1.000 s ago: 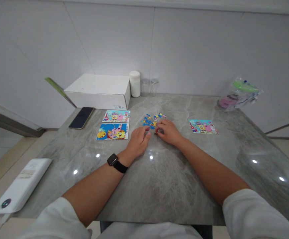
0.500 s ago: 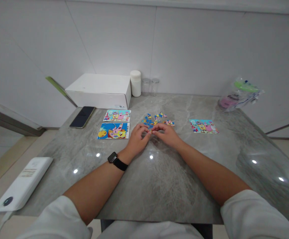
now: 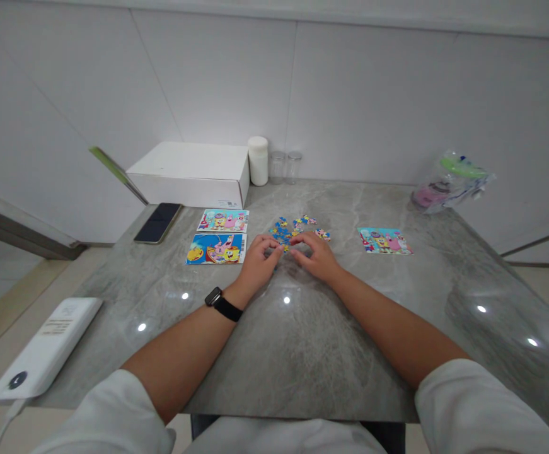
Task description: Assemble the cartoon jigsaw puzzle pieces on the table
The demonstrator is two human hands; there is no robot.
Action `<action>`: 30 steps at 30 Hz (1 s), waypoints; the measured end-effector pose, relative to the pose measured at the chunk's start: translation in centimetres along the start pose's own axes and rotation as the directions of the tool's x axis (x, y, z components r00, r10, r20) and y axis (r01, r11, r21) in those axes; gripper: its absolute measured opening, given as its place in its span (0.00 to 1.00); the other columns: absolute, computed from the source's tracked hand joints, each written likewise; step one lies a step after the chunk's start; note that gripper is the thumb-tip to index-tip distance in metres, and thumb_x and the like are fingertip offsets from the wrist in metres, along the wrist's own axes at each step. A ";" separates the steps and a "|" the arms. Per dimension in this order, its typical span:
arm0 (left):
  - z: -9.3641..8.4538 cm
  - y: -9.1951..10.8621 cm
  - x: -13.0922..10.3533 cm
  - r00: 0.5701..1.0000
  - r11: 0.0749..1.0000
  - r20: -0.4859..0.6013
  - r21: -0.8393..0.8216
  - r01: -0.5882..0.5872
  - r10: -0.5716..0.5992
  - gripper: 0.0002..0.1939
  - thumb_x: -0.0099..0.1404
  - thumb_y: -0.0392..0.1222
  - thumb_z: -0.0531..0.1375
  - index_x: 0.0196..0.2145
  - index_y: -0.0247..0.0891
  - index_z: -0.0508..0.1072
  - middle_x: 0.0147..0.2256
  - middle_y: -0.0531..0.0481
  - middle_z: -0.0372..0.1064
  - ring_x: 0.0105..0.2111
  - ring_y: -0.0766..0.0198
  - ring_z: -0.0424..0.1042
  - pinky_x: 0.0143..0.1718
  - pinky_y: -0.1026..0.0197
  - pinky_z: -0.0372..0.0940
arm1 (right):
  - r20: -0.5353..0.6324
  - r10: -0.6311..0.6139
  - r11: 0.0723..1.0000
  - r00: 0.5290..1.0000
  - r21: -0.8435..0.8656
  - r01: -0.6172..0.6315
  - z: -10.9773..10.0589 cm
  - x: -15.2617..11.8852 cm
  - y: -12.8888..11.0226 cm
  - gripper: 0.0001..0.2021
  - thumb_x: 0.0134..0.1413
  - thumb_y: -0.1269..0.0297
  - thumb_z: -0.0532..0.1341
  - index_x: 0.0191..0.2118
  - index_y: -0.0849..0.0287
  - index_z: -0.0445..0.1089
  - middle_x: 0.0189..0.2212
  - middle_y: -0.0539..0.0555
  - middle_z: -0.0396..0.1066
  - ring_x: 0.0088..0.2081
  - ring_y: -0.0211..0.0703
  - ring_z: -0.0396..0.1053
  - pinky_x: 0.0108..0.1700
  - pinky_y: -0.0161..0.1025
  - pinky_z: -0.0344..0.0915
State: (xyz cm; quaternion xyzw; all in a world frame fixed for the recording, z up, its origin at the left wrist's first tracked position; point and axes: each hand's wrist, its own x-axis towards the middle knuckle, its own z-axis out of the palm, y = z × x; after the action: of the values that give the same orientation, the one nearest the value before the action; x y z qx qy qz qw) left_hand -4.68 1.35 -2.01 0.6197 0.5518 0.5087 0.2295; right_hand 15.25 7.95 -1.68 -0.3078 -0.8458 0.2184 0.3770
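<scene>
Small colourful puzzle pieces point(image 3: 281, 232) lie in a loose pile at the middle of the grey table. My left hand point(image 3: 261, 257), with a black watch on its wrist, rests at the near left side of the pile, thumb and fingers curled round a small piece point(image 3: 285, 248) at their tips. Just right of it is my right hand point(image 3: 316, 255), its thumb and index finger apart, with nothing seen between them. Two picture cards, one showing several cartoon figures point(image 3: 223, 220) and one mostly blue point(image 3: 216, 249), lie left of my hands. Another card point(image 3: 386, 241) lies to the right.
A phone point(image 3: 157, 222), a white box point(image 3: 189, 173), a white bottle point(image 3: 258, 161) and two clear jars point(image 3: 285, 168) stand or lie toward the back. A white power bank point(image 3: 47, 347) is at the near left, a plastic-wrapped cup point(image 3: 449, 183) at the back right of the table point(image 3: 302, 366).
My fingertips have moved slightly apart. The right thumb and index finger have opened away from the small piece between my hands.
</scene>
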 end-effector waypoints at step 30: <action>-0.5 -0.7 0.7 0.988 0.991 -0.112 -0.098 0.096 -0.107 0.12 0.75 0.46 0.54 0.38 0.41 0.73 0.39 0.50 0.74 0.45 0.60 0.73 0.52 0.59 0.66 | 0.040 -0.220 0.951 0.975 -0.215 0.223 0.3 -1.4 -2.7 0.07 0.66 0.60 0.64 0.47 0.52 0.76 0.44 0.57 0.79 0.48 0.50 0.75 0.53 0.48 0.71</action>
State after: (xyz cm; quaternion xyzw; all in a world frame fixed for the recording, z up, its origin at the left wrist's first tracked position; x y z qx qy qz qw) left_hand -5.51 2.02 -2.12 0.5487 0.5711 0.5566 0.2507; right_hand 14.76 5.04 -0.93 -0.2487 -0.8968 0.0831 0.3565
